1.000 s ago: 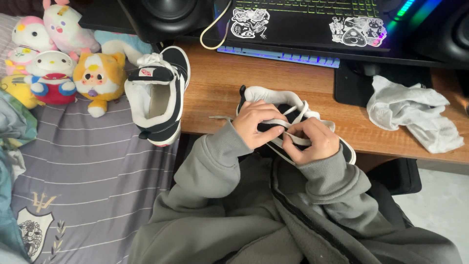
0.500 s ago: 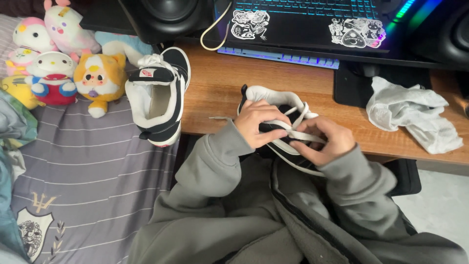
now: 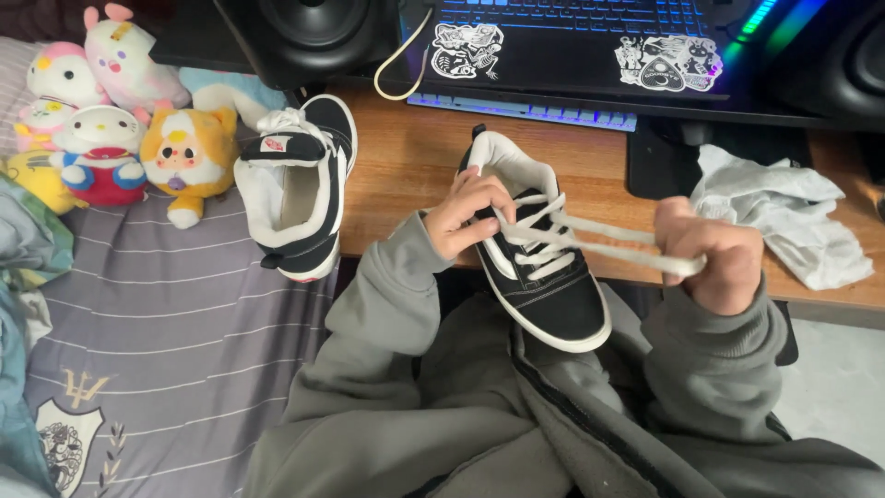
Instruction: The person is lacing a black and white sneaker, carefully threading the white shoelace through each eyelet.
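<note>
My left hand (image 3: 468, 214) pinches the black-and-white sneaker (image 3: 539, 249) by its tongue, over my lap at the wooden desk (image 3: 406, 175) edge. Right hand (image 3: 714, 254) is fisted around the white laces (image 3: 599, 242), pulled taut sideways. Matching sneaker (image 3: 300, 189) lies on the desk's left end.

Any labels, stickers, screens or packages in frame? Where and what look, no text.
Sticker: left end of the black laptop at the desk's back; white with black line drawing.
Second sticker: right end of the same laptop; white, irregular outline, black drawing.
Heel tab: on the second shoe, left desk edge; small red and white patch.
No screens or packages visible.
</note>
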